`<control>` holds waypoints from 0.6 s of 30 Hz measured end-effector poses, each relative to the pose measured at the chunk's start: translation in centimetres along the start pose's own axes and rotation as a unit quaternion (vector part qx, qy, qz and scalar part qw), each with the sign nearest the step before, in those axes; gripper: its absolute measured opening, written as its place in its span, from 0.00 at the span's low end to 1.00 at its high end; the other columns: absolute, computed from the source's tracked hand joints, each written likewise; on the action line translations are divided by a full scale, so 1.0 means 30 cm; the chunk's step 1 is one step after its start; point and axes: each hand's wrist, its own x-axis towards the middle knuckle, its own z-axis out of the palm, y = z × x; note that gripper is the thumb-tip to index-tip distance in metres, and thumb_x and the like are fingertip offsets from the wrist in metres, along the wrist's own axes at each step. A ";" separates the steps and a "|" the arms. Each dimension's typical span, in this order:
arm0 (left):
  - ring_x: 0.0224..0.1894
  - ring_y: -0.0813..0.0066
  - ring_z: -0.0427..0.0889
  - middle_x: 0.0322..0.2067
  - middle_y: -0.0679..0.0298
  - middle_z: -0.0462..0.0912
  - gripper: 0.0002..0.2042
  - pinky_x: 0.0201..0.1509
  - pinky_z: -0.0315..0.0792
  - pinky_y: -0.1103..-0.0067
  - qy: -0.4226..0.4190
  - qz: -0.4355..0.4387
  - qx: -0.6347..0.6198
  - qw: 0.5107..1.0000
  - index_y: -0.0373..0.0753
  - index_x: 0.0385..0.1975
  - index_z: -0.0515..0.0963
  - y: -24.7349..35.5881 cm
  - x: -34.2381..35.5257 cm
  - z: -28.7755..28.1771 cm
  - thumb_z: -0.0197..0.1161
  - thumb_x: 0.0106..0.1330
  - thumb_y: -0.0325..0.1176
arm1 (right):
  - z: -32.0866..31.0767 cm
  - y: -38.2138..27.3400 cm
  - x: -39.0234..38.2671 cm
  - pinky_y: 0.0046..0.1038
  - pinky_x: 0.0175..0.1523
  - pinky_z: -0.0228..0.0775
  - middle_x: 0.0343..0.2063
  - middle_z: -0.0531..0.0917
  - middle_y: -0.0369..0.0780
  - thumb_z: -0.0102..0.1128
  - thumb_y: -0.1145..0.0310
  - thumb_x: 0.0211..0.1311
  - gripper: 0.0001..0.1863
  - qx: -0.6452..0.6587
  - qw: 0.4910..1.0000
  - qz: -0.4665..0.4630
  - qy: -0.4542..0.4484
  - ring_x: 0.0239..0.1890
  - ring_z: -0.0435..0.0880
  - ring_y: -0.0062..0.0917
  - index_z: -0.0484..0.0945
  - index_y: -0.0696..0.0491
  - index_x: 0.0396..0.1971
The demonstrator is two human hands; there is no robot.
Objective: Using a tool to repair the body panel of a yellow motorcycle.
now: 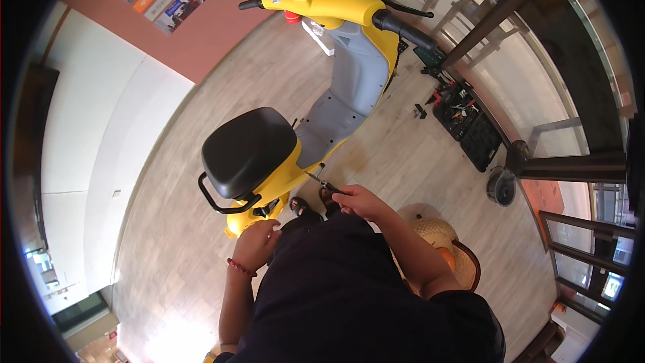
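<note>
In front of me stands a yellow electric scooter [287,178] with a black seat [250,151] and a grey footboard [329,124]. My right hand [359,203] is closed round the dark handle of a screwdriver [325,184]. The thin shaft points up and left, its tip close to the yellow side panel below the seat; whether it touches cannot be made out. My left hand [258,243], a red bead bracelet on its wrist, hangs by the scooter's rear end, below the black grab rail [213,196]. Its fingers are loosely bent and apart, with nothing seen in them.
An opened black tool case [467,124] with assorted tools lies on the floor to the right. Near it are a small black part [420,111] and a dark bucket [501,187]. A woven straw-coloured stool [463,262] stands beside my right arm. Glass panels line the right side.
</note>
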 end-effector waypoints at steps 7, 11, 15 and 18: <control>0.34 0.61 0.79 0.33 0.56 0.80 0.12 0.40 0.73 0.71 0.024 0.019 0.011 0.999 0.36 0.42 0.76 -0.011 -0.018 0.010 0.56 0.62 0.34 | 0.017 -0.008 0.005 0.17 0.29 0.62 0.18 0.72 0.30 0.54 0.64 0.65 0.11 -0.041 0.999 -0.001 -0.020 0.20 0.68 0.12 0.76 0.56 0.28; 0.34 0.61 0.79 0.32 0.56 0.80 0.12 0.40 0.72 0.71 0.027 0.006 0.001 1.000 0.36 0.41 0.76 -0.035 -0.038 0.027 0.56 0.62 0.34 | 0.039 -0.005 0.013 0.16 0.29 0.62 0.18 0.72 0.30 0.55 0.64 0.65 0.11 -0.051 0.998 0.005 -0.043 0.20 0.68 0.12 0.75 0.55 0.27; 0.33 0.62 0.79 0.30 0.57 0.80 0.11 0.39 0.72 0.71 0.034 0.005 0.001 0.999 0.36 0.40 0.76 -0.067 -0.073 0.044 0.56 0.61 0.34 | 0.064 0.001 0.027 0.16 0.29 0.62 0.18 0.72 0.30 0.55 0.64 0.65 0.11 -0.068 0.995 0.018 -0.064 0.20 0.68 0.12 0.74 0.54 0.26; 0.33 0.62 0.80 0.29 0.57 0.80 0.11 0.39 0.72 0.71 0.053 -0.002 -0.013 0.998 0.36 0.39 0.76 -0.092 -0.109 0.050 0.56 0.61 0.34 | 0.086 0.004 0.035 0.16 0.29 0.62 0.18 0.72 0.30 0.54 0.64 0.65 0.10 -0.093 0.994 0.026 -0.060 0.21 0.68 0.12 0.74 0.54 0.26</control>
